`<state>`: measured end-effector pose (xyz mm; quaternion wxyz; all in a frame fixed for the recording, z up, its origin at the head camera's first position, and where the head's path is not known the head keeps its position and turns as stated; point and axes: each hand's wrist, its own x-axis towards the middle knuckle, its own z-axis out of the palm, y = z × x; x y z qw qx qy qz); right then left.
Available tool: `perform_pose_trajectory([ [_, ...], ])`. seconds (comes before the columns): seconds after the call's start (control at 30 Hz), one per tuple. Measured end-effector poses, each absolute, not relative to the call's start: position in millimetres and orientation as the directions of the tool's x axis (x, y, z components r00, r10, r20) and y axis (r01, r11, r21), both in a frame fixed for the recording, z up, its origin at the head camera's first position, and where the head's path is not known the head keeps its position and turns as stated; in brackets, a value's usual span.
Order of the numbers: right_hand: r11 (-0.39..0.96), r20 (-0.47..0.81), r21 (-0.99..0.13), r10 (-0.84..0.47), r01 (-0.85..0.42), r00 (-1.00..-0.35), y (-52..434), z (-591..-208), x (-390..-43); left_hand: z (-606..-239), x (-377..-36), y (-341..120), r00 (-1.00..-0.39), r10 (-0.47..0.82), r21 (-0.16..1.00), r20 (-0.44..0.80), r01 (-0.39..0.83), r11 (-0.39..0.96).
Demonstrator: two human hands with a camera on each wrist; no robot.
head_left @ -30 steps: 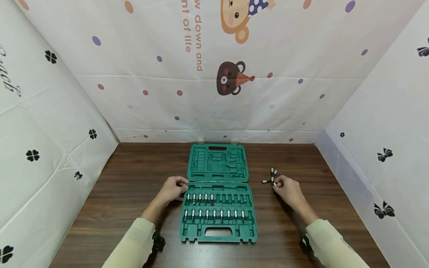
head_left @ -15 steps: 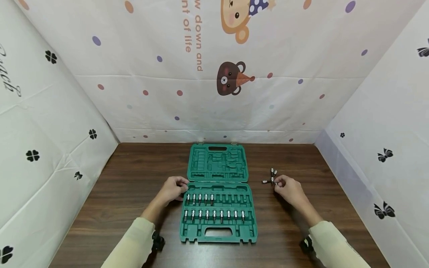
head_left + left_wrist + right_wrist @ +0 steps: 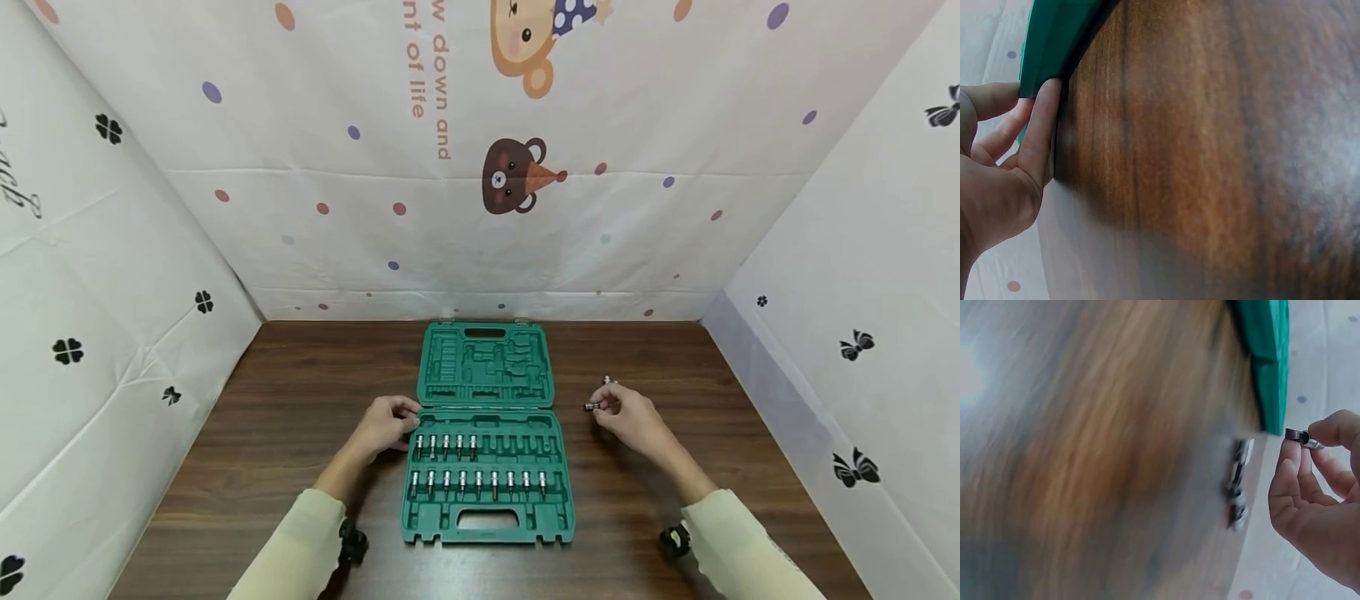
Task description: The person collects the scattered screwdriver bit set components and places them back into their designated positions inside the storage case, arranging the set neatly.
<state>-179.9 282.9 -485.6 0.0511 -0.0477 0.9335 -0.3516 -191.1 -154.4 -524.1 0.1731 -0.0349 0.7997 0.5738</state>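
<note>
The green plastic tool case [image 3: 487, 500] lies opened flat on the table, its lid [image 3: 486, 367] at the far side. Two rows of bit sockets [image 3: 462, 482] fill slots in the near half; the right part of the upper row has bare slots. At the case's left edge my left hand [image 3: 381, 427] grips the side near the hinge, fingertips on the green corner [image 3: 1054, 50]. Right of the case, my right hand [image 3: 632, 417] pinches one bit socket [image 3: 1300, 436] between thumb and fingers, above the table. Loose bit sockets [image 3: 1237, 484] lie beneath it, partly hidden in the head view.
Brown wood-grain table [image 3: 315, 367] surrounds the case. White printed cloth [image 3: 337, 233] hangs behind it, with more cloth walls at left and right. Each wrist carries a small dark camera, such as the left one [image 3: 352, 542].
My right hand has picked a bit socket from the loose group and shifted slightly left and up toward the case. My left hand stays at the case edge. The head view shifts slightly.
</note>
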Motion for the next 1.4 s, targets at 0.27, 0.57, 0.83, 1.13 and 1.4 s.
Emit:
perform_pose_trajectory([
  [0.27,0.714,-0.039,-0.691,-0.194,-0.114,-0.980,262.9,-478.1,-181.7,-524.5,-190.0,-154.7,-0.936,0.145,0.907,-0.320,-0.259,0.333],
  [0.57,0.632,-0.049,-0.755,-0.319,-0.174,-0.946,239.0,-470.8,-185.7,-525.1,-189.4,-154.5,-0.938,0.140,0.905,-0.318,-0.257,0.338],
  [0.83,0.582,-0.080,-0.791,-0.405,-0.190,-0.911,214.7,-470.1,-190.3,-526.6,-189.4,-153.8,-0.937,0.133,0.905,-0.324,-0.266,0.332],
  [1.13,0.529,-0.096,-0.827,-0.469,-0.192,-0.878,190.5,-469.3,-191.1,-523.5,-187.7,-153.6,-0.940,0.136,0.908,-0.314,-0.255,0.333],
  [1.4,0.478,-0.096,-0.853,-0.535,-0.208,-0.839,173.4,-472.9,-189.4,-522.3,-190.0,-154.4,-0.940,0.141,0.907,-0.310,-0.248,0.340],
])
